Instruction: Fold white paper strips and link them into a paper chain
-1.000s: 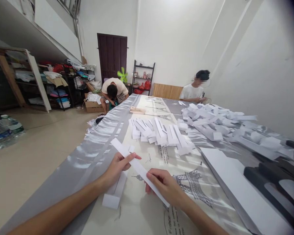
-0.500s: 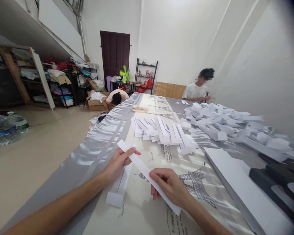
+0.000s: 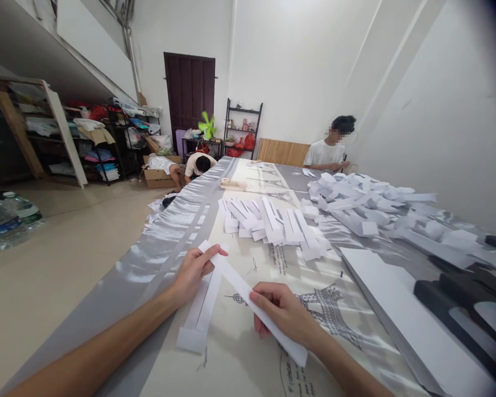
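Observation:
A long white paper strip (image 3: 237, 280) runs slantwise between my two hands, above the printed tablecloth. Near its upper end my left hand (image 3: 194, 271) pinches it between thumb and fingers. My right hand (image 3: 281, 310) grips the strip lower down, thumb on top, and its free end sticks out past the palm. Beneath my left hand lies a folded white paper piece (image 3: 195, 325) with a slit along it; its upper part is partly covered by the hand and strip.
Ahead lies a row of folded paper strips (image 3: 273, 220). A big heap of paper pieces (image 3: 367, 198) covers the right side. A stack of white sheets (image 3: 409, 309) and a black object (image 3: 458, 314) are near right. One person (image 3: 324, 151) sits at the far end; another (image 3: 198, 164) bends low at left.
Both hands hold the same strip, nearly unmoved; my left fingers sit slightly closer to its upper end. The view has shifted a little, and the person at left has raised their body slightly.

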`<state>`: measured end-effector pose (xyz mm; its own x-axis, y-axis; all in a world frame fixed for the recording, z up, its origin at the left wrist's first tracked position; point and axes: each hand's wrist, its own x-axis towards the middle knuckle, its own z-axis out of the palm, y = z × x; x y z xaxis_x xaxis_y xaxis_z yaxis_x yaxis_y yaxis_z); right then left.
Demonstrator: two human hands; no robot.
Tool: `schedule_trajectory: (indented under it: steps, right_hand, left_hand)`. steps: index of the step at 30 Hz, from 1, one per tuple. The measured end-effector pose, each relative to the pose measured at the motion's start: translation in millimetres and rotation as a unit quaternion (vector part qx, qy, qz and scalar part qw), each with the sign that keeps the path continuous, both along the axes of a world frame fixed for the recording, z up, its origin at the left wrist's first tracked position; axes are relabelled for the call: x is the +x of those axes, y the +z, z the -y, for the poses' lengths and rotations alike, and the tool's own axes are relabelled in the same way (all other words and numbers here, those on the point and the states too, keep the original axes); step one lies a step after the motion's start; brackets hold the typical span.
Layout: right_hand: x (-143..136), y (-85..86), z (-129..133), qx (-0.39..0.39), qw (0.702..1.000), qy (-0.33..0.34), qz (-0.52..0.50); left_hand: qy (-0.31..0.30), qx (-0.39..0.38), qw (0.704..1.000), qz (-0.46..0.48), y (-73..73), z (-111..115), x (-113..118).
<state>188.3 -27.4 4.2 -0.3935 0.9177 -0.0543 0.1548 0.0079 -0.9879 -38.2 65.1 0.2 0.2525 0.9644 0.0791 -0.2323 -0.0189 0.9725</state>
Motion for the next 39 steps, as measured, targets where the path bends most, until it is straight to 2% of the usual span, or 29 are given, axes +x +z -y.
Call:
schedule_trajectory:
  steps: [2, 6, 8, 12, 15, 22, 25, 27, 29, 33, 36, 39]
  right_hand:
    - [-1, -0.9, 1, 0.008, 1.000, -0.007, -0.001]
    - [-4, -1.2, 4, 0.021, 1.000, -0.020, -0.001]
    - [-6, -0.8, 5, 0.017, 1.000, -0.019, -0.002]
    - [-6, -0.4, 3, -0.002, 1.000, -0.018, 0.001]
    - [-3, 0.3, 1, -0.003, 1.000, -0.010, 0.004]
    - [-2, 1.5, 1, -0.038, 0.999, 0.004, -0.017]
    - [-2, 0.1, 0, -0.033, 0.999, 0.007, -0.018]
    - [0, -1.5, -2, -0.006, 1.000, 0.001, 0.002]
    - [2, -2.8, -4, 0.056, 0.997, -0.022, 0.048]
    - [5, -3.3, -5, 0.187, 0.969, -0.053, 0.152]
    - [4, -3.0, -5, 0.204, 0.964, -0.063, 0.158]
    - [4, -3.2, -4, 0.168, 0.975, -0.084, 0.121]
  left_hand:
    - [-0.032, 0.008, 0.999, -0.013, 1.0, 5, 3]
    - [-0.147, 0.041, 0.985, -0.077, 3.8, 17, 9]
    - [-0.164, 0.048, 0.980, -0.104, 6.3, 23, 10]
    - [-0.136, 0.047, 0.982, -0.121, 9.6, 26, 10]
    - [-0.106, 0.051, 0.988, -0.098, 8.1, 23, 8]
    - [0.002, 0.003, 1.000, 0.027, 3.8, -3, -5]
    - [0.006, 0.001, 1.000, 0.030, 3.3, -12, -11]
    - [0.008, -0.003, 0.999, 0.031, 3.4, -15, -13]
    - [0.014, -0.009, 0.999, 0.038, 3.4, -15, -13]
    - [0.015, -0.005, 0.998, 0.053, 3.5, -16, -13]
    - [0.000, 0.004, 0.998, 0.060, 4.1, -16, -14]
    - [-0.013, 0.004, 0.997, 0.071, 4.0, -16, -14]
